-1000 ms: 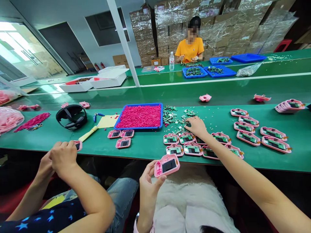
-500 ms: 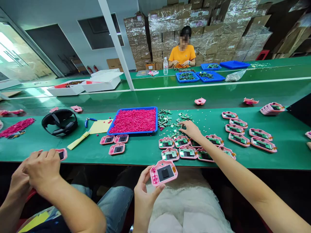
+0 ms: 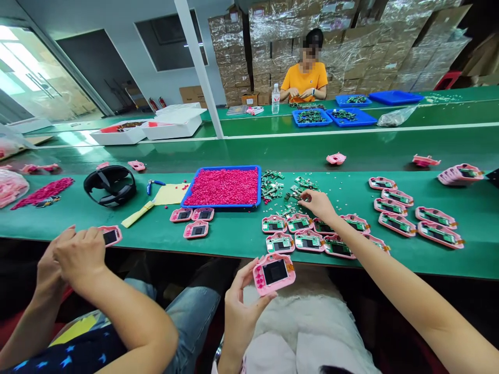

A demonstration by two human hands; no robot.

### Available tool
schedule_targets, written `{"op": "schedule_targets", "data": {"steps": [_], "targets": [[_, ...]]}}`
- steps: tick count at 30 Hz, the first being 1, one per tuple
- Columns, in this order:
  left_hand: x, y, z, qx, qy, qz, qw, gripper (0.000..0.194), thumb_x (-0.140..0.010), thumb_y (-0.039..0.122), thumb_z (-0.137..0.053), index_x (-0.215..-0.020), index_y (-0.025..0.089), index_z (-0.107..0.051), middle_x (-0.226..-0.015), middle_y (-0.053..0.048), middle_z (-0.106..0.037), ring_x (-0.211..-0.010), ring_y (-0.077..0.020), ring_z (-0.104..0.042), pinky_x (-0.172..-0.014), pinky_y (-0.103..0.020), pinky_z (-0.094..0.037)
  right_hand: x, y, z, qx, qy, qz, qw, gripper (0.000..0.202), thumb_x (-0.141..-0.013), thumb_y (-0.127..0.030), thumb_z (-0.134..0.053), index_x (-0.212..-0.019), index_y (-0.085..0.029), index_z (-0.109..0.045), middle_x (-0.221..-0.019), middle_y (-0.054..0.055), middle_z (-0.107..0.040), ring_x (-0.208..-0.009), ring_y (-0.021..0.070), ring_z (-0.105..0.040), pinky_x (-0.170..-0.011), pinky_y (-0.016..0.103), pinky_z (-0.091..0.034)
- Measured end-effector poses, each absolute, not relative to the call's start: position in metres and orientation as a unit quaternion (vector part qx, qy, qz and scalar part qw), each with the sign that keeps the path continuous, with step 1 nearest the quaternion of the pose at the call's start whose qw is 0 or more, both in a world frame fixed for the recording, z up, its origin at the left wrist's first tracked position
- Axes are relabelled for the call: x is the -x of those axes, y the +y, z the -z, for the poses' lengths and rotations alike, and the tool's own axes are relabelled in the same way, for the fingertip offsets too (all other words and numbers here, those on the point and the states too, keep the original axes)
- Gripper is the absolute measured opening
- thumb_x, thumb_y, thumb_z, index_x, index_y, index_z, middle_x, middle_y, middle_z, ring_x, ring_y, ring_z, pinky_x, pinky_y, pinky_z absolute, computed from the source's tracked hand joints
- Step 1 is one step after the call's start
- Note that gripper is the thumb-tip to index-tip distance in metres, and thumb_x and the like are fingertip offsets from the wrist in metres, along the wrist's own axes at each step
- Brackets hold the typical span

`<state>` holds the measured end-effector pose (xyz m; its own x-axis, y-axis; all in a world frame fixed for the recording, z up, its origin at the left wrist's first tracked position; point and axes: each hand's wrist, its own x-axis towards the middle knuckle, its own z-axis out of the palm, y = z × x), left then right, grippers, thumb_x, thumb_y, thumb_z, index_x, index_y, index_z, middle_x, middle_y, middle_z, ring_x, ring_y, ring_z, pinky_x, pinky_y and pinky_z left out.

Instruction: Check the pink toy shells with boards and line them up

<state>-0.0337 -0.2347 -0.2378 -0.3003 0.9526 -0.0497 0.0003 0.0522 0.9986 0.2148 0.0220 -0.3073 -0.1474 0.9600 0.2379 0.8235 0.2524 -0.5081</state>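
Note:
My left hand (image 3: pixel 244 301) grips a pink handheld game console shell (image 3: pixel 274 274) by its left and lower edges, just beyond the table's front edge. The shell has a dark screen and several bright pink buttons at its left, and an orange strip at its right. My right hand (image 3: pixel 317 204) reaches over the table with fingertips pinched together on a small green circuit board (image 3: pixel 291 196) at the edge of a loose pile (image 3: pixel 272 183). Below that forearm stand rows of pink shells with green boards (image 3: pixel 309 241), some partly hidden by the arm.
A blue tray (image 3: pixel 260 187) of small pink pieces lies left of the boards. At the left, a co-worker's hands (image 3: pixel 80 252) hold another pink shell. A black headset (image 3: pixel 110 186), pliers (image 3: pixel 152 185) and a yellow sheet (image 3: pixel 171 194) lie nearby. Another person (image 3: pixel 306 78) sits across.
The whole view has shifted slightly, so things appear a little further right and higher. My left hand still holds the pink shell, tilted a little differently. My right hand stays at the boards, fingertips closer together.

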Motion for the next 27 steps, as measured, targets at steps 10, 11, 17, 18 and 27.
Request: {"op": "schedule_targets", "data": {"steps": [10,11,17,18,27], "targets": [[0.041,-0.231,0.250,-0.425,0.529,-0.556,0.480,0.072,-0.050,0.045,-0.090,-0.111,0.019,-0.061,-0.109,-0.010,-0.073,-0.104,-0.0260,-0.068,-0.092,-0.032,-0.053,-0.222,0.027,0.308,0.605,-0.681,-0.189,0.366,0.021,-0.082,-0.040,-0.065,-0.077,-0.019,-0.067,-0.075,0.007,-0.075,-0.070,0.0217,-0.071,-0.068,0.033,-0.055],[0.042,-0.231,0.250,-0.415,0.526,-0.556,0.492,0.073,-0.050,0.046,-0.089,-0.112,0.020,-0.059,-0.108,-0.010,-0.074,-0.103,-0.0261,-0.069,-0.092,-0.032,-0.053,-0.223,0.028,0.309,0.608,-0.676,-0.196,0.368,0.022,-0.081,-0.041,-0.066,-0.076,-0.019,-0.067,-0.071,0.006,-0.074,-0.065,0.0212,-0.070,-0.065,0.033,-0.056],[0.039,-0.231,0.241,-0.350,0.536,-0.576,0.509,0.076,-0.048,0.052,-0.089,-0.110,0.019,-0.059,-0.106,-0.009,-0.075,-0.105,-0.0271,-0.069,-0.091,-0.031,-0.053,-0.224,0.028,0.314,0.617,-0.667,-0.209,0.362,0.016,-0.072,-0.030,-0.074,-0.082,-0.018,-0.070,-0.074,0.004,-0.075,-0.064,0.0201,-0.071,-0.065,0.032,-0.056],[0.039,-0.231,0.241,-0.344,0.533,-0.579,0.511,0.077,-0.046,0.052,-0.089,-0.109,0.019,-0.059,-0.105,-0.009,-0.075,-0.104,-0.0268,-0.069,-0.091,-0.031,-0.053,-0.224,0.027,0.314,0.616,-0.671,-0.204,0.360,0.015,-0.071,-0.028,-0.074,-0.082,-0.018,-0.071,-0.077,0.004,-0.076,-0.067,0.0205,-0.071,-0.066,0.032,-0.056],[0.033,-0.230,0.236,-0.297,0.517,-0.598,0.536,0.077,-0.043,0.049,-0.091,-0.108,0.020,-0.063,-0.094,-0.006,-0.077,-0.093,-0.0221,-0.071,-0.085,-0.025,-0.053,-0.221,0.021,0.310,0.586,-0.725,-0.136,0.335,0.022,-0.071,-0.019,-0.071,-0.092,-0.014,-0.072,-0.092,0.011,-0.075,-0.076,0.0240,-0.069,-0.076,0.037,-0.055]]}}
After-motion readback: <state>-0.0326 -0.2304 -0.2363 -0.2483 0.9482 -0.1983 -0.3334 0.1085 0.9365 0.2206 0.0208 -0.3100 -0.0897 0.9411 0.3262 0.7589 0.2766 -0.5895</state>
